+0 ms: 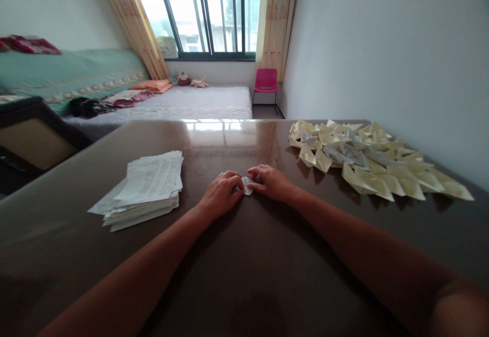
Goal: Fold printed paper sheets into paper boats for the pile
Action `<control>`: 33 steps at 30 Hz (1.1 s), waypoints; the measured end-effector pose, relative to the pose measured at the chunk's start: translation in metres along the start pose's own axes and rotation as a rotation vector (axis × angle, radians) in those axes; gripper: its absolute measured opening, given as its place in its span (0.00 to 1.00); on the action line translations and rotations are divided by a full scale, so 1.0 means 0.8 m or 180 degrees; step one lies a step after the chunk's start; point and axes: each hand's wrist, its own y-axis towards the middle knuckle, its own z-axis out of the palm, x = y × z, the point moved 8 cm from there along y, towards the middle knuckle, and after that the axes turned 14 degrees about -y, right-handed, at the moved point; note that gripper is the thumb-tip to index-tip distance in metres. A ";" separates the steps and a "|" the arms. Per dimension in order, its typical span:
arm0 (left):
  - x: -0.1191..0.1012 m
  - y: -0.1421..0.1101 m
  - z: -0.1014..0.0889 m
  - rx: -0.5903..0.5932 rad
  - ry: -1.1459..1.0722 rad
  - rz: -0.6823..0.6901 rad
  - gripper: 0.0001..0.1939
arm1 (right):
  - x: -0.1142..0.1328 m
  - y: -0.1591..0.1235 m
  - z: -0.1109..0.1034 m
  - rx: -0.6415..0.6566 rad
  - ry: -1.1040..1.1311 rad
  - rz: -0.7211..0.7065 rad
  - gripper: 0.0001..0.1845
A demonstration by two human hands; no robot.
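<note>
A small folded piece of white paper (248, 186) lies on the brown tabletop in the middle, between my two hands. My left hand (222, 193) has its fingers curled onto the paper's left side. From the other side, my right hand (272, 182) grips the paper's right edge with bent fingers and thumb. Much of the paper is covered by my fingertips, so its full shape is hidden. To the left of my hands sits a stack of written paper sheets (151, 178). On the right are many folded paper pieces (376, 179), mostly cream, some grey with print.
The glossy brown table (244, 276) reflects the window (210, 16) at its far edge. Behind it stand a bed (214, 100) and a pink chair (266, 81). A dark wooden piece of furniture (34, 138) is at the left, a white wall (382, 47) at the right.
</note>
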 end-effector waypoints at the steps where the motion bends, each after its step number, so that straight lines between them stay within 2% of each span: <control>1: 0.001 0.001 0.001 -0.0009 -0.0112 -0.0058 0.04 | 0.000 0.000 0.004 0.0063 0.0135 0.0010 0.22; 6: 0.014 0.000 -0.003 -0.0277 -0.0642 -0.0537 0.16 | 0.005 0.000 0.002 0.0139 0.0904 -0.0014 0.22; 9: 0.010 0.002 -0.009 -0.0386 -0.0865 -0.0349 0.10 | 0.010 0.000 -0.012 -0.0043 0.1094 -0.0012 0.14; 11: 0.005 0.002 -0.015 -0.0495 -0.0819 -0.0218 0.08 | 0.016 -0.002 -0.026 -0.0297 0.0967 -0.0024 0.10; 14: -0.005 0.000 -0.024 -0.0643 -0.0683 -0.0032 0.08 | 0.024 -0.007 -0.041 -0.0603 0.0606 -0.0059 0.09; 19: -0.014 -0.002 -0.031 -0.0767 -0.0453 0.0127 0.08 | 0.026 -0.009 -0.043 -0.0673 0.0598 -0.0057 0.07; 26: -0.002 -0.003 -0.037 -0.0855 -0.0446 -0.0097 0.10 | 0.011 -0.004 -0.042 -0.0738 0.1105 0.0114 0.06; 30: 0.011 -0.003 -0.039 -0.0916 -0.0511 -0.0359 0.09 | -0.004 -0.001 -0.036 -0.0678 0.1535 0.0317 0.08; 33: 0.020 -0.002 -0.041 -0.0934 -0.0686 -0.0400 0.08 | -0.016 0.001 -0.034 -0.0692 0.1669 0.0363 0.10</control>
